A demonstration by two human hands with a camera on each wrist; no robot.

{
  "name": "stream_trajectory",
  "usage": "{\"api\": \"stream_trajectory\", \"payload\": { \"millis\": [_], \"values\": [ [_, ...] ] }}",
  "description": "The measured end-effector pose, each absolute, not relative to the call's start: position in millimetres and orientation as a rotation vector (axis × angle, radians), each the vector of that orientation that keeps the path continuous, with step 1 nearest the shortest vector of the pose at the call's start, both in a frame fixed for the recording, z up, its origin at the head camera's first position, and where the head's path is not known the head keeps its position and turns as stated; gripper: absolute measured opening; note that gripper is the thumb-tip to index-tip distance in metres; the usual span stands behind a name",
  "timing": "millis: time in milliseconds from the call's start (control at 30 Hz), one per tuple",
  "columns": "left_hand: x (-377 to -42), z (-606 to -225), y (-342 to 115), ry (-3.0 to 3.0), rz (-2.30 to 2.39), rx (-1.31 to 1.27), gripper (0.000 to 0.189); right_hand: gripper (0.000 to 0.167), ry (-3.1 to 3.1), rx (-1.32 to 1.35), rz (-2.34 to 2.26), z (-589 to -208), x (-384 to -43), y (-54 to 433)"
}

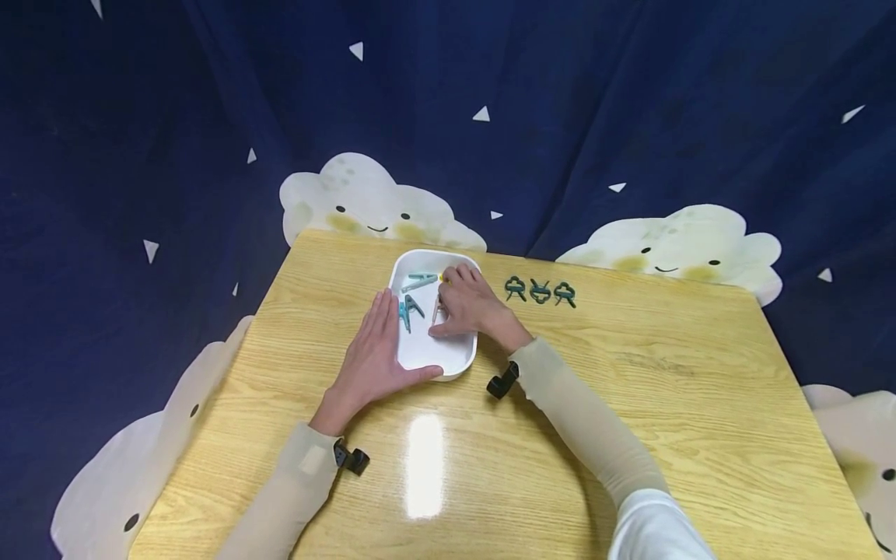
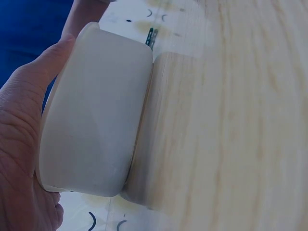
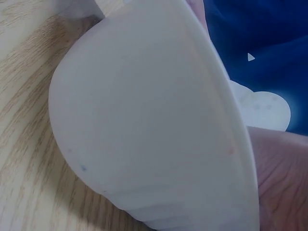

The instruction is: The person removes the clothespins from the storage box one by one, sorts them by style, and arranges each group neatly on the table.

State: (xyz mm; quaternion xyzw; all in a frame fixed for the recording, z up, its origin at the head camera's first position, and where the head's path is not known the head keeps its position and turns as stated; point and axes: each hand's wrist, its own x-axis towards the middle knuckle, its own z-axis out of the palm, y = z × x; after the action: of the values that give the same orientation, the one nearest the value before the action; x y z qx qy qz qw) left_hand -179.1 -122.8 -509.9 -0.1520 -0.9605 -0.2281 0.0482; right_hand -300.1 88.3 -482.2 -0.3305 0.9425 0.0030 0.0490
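Teal clips (image 1: 404, 313) were contained in the white tub (image 1: 428, 351), touched by the straight-fingered left hand (image 1: 375, 354); inside, any grip by the right hand (image 1: 467, 303) could not be told.

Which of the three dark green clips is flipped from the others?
The middle clip: its rounded end points down in the head view; on the left clip and right clip it points up.

Pinkish item (image 1: 435, 313) partly hidden by the right fingers (image 1: 463, 272), shape unclear

Blue curtain (image 1: 420, 117) w/ clouds (image 1: 371, 194) behind tbl (image 1: 504, 467)
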Motion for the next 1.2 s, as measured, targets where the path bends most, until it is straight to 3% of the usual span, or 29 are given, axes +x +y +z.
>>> {"api": "stream_trajectory", "payload": {
  "millis": [1200],
  "values": [
    [-179.5,-510.6,-122.7,-2.919,-0.7,-0.466,0.148,0.063,2.889,-1.028,-0.144,-486.1,-302.7,92.4]
  ]
}}
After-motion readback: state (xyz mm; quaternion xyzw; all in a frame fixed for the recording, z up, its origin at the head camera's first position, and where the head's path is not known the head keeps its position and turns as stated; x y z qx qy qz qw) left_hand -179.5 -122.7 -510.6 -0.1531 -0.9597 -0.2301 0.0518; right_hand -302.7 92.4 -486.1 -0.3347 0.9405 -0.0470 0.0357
